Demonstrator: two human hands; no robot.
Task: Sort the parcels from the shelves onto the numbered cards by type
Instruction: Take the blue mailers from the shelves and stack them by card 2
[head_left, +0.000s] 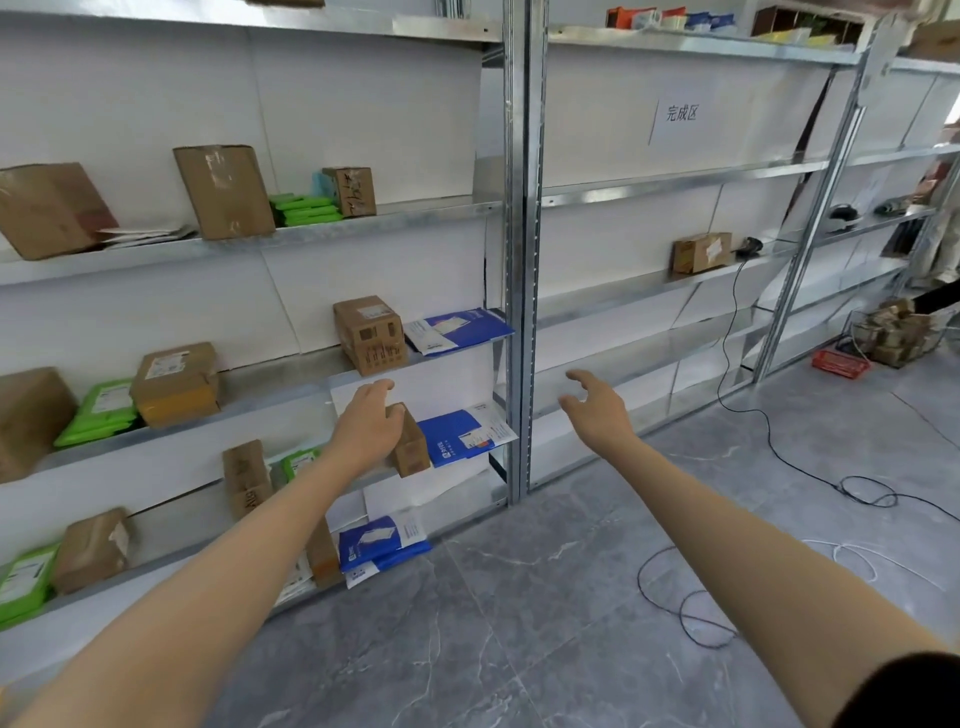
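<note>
The small cardboard box (414, 448) sits on a lower shelf of the metal rack (515, 260), just left of a blue envelope (460, 434). The left hand (369, 426) covers the box's near side, with the thumb on its top edge and the fingers reaching past it. Whether they grip it is hidden. The right hand (597, 410) hovers well apart to the right, its fingers loosely spread and holding nothing.

Brown on the cardboard box (413, 452) and on the other cartons (369, 335). Bright green on the flat packets (101, 413) toward the left end of the shelves (395, 221); blue with white panels on the envelopes (460, 327) at the right end. Silver-grey metal on the shelves, white backing. Grey floor (519, 597) veined white, with black cable (779, 454) and red basket (840, 362). White sign (681, 115) with black characters.
</note>
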